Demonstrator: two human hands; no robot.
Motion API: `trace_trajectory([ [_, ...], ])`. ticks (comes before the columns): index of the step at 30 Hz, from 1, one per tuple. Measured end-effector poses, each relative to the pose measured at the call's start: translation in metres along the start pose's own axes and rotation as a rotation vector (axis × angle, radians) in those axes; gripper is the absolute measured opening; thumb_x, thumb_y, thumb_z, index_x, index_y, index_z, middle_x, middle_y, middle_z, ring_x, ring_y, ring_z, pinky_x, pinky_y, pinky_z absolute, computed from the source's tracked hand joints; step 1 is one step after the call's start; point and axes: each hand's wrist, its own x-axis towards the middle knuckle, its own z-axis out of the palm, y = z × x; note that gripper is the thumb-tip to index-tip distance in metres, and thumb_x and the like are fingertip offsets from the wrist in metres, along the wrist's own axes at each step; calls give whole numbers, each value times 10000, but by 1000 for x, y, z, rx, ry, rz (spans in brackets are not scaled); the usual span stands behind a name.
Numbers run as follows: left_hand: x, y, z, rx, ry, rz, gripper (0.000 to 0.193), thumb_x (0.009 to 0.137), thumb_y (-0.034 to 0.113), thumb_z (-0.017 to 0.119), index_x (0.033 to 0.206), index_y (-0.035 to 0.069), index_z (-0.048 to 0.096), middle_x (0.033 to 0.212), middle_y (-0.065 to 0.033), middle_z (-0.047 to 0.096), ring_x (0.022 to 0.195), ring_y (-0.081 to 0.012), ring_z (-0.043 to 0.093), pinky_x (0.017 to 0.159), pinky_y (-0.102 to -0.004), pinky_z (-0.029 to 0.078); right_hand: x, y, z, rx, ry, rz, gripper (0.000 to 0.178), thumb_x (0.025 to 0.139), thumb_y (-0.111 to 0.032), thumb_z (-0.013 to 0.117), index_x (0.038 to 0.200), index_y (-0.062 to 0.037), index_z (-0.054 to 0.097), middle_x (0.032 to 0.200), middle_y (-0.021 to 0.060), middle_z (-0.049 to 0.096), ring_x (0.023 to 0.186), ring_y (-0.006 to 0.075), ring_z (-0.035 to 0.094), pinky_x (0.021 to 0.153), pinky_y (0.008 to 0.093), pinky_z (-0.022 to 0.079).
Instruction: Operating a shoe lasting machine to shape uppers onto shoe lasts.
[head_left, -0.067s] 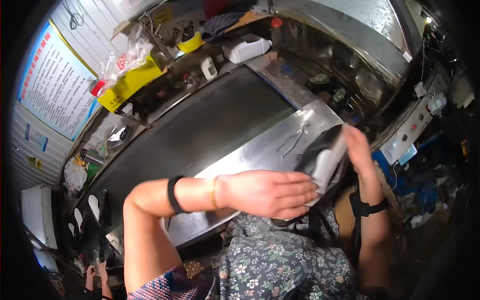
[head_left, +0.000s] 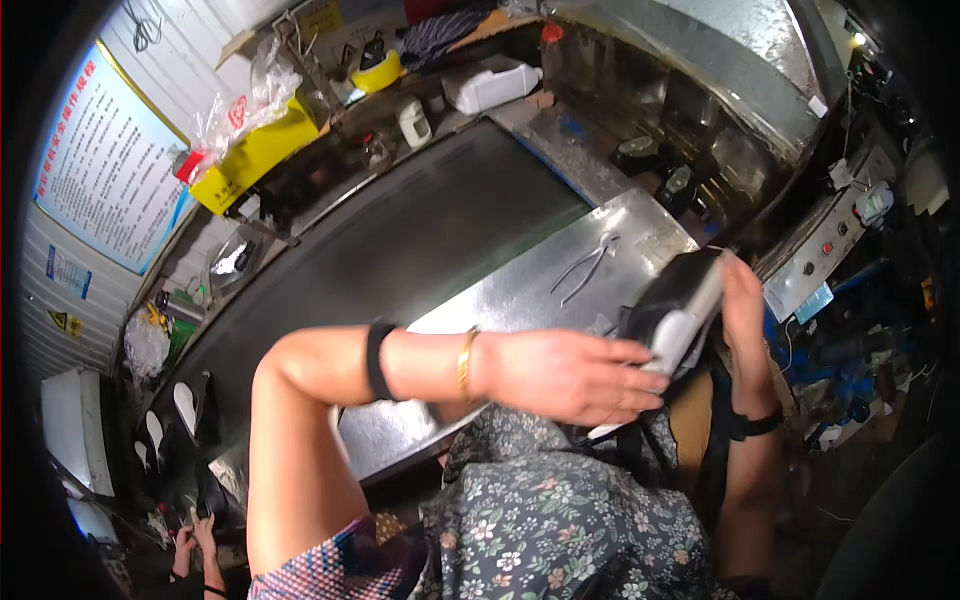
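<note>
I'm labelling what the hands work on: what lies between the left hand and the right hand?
In the head view, the black-and-white shoe lies between the left hand and the right hand.

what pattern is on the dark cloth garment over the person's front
The dark cloth garment has a floral print, pale blossoms among leaves; best in the head view.

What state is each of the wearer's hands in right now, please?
Left hand: fingers extended against the near end of the black-and-white shoe; grip cannot be told.
Right hand: holding its far end.
</note>
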Motion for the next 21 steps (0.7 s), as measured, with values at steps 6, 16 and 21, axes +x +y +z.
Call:
trace_trajectory([
  [6,24,-64,132,-973,275,-976,736,821,357,738,1373,-24,437,1335,-251,525,1256,-365,506,1057,-414,402,-51,13,1,-608,-8,-312,200,961,-111,553,1057,20,671,930,207,707,883,298,702,773,370,534],
  [16,49,-70,185,-1412,319,-1114,796,845,294,720,1446,-46,324,1297,-211,553,1202,-292,540,1027,-346,417,-25,19,-14,-514,-287,8,269,963,-168,555,1129,22,647,927,210,685,872,334,675,775,354,514],
  [21,47,-82,181,-1291,183,-1072,848,844,297,708,1479,-51,267,1412,-254,454,1308,-314,461,1073,-346,379,-41,37,-9,-740,-126,-178,279,964,-179,577,1197,-37,636,954,198,687,897,328,679,783,362,516],
])
